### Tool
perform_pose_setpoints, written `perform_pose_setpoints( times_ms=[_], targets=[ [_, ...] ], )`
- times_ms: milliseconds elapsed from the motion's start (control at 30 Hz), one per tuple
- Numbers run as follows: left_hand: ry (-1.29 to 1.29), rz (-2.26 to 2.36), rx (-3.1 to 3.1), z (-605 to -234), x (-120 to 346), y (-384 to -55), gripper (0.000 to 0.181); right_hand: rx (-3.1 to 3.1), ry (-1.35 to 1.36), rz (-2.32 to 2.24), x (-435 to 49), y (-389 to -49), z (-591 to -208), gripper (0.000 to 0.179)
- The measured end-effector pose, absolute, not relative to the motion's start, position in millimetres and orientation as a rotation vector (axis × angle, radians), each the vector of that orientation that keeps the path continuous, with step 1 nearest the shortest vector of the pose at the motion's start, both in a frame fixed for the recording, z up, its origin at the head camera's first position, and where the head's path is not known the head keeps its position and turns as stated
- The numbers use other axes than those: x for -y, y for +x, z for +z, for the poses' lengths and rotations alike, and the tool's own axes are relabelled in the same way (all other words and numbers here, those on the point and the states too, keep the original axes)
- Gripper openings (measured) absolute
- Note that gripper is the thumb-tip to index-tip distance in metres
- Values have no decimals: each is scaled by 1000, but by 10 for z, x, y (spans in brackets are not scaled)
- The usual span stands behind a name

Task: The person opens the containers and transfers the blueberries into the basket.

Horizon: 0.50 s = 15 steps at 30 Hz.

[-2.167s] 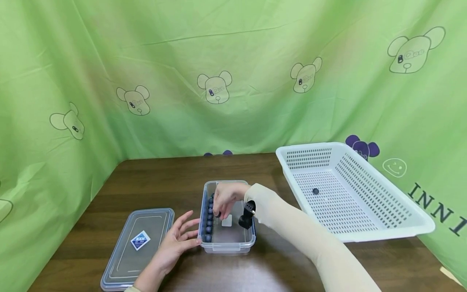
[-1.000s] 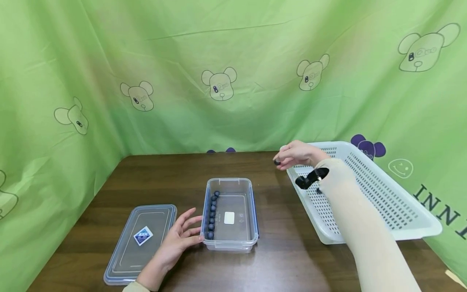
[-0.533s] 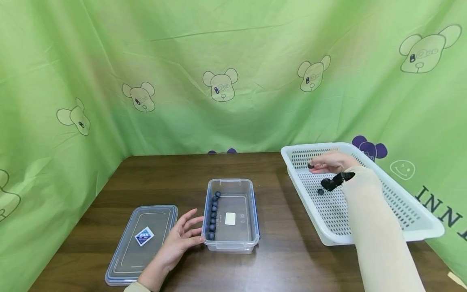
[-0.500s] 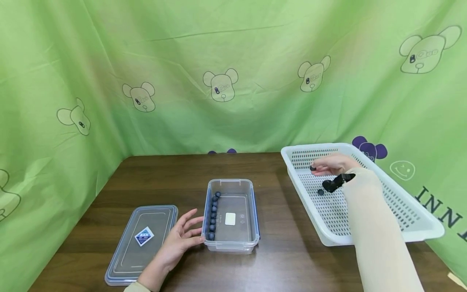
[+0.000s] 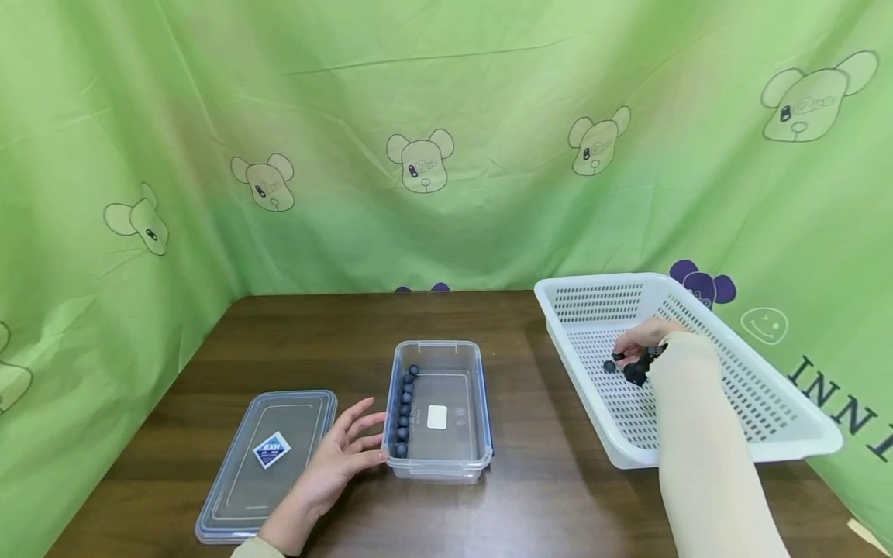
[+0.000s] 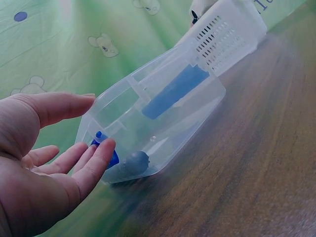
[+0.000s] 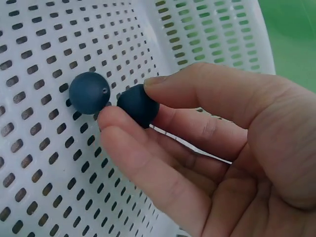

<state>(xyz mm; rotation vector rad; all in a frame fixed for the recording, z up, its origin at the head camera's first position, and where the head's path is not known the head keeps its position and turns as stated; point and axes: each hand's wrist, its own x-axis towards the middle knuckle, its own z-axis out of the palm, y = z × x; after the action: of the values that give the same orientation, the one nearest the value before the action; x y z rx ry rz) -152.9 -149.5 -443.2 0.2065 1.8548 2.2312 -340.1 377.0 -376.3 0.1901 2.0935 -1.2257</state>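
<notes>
In the right wrist view my right hand (image 7: 212, 143) pinches a dark blueberry (image 7: 134, 105) between thumb and fingers, low inside the white perforated basket (image 5: 781, 449). Close to its fingertips lies another blueberry (image 7: 88, 93) on the basket floor. At the centre of the table stands a lidless clear plastic container (image 5: 456, 470). Along its left wall runs a row of several blueberries (image 5: 404, 411). My left hand (image 5: 336, 457) lies beside the container, fingers spread, with the thumb at its front left corner.
A clear lid with a blue rim (image 5: 237, 508) and a diamond sticker lies flat to the left of my left hand. Behind the wooden table (image 5: 328, 333) hangs a green curtain (image 5: 488, 232) with bear prints.
My right hand has moved from the container over to the basket and down into it, a blueberry between its fingers. The left hand has stayed beside the container.
</notes>
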Motion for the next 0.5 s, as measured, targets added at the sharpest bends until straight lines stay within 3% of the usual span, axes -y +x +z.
perform_pose_setpoints(
  times_ms=[500],
  targets=[
    [186,2231,-1851,-4418,1498,-1521,90,-2226,262,-1214,-3556,-2957,-3362,21]
  ],
)
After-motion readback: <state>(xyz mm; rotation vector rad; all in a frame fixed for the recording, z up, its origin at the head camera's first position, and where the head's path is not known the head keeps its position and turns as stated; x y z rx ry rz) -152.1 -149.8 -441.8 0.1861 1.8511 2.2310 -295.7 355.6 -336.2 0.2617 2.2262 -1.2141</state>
